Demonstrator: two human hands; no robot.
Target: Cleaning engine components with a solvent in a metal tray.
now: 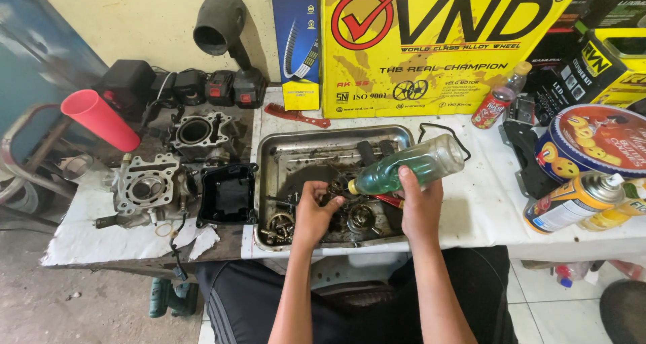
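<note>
The metal tray (269,182) sits at table (484,203) centre. Over it the right hand (420,206) fingers clench a clear bottle (404,168) w/ green liquid, tipped down. Left hand (313,213) fingers pinch a small oily part in the tray. Risk: liquid may spill past the tray, bottle slips in oily grip. Cylinder blocks (148,186) stand left of tray, spray can (572,199) right.

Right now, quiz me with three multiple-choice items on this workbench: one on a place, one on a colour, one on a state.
1. Where is the left hand?
A. in the dented metal tray
B. on the yellow box
C. on the floor
2. What colour is the plastic cone at the far left?
A. green
B. red
C. white
3. How is the clear plastic bottle of green liquid in the right hand held?
A. upright
B. tipped, neck toward the tray
C. lying flat on the table

A: its fingers touch greasy parts there. B: plainly red. C is wrong; B: the neck slants down.
</note>
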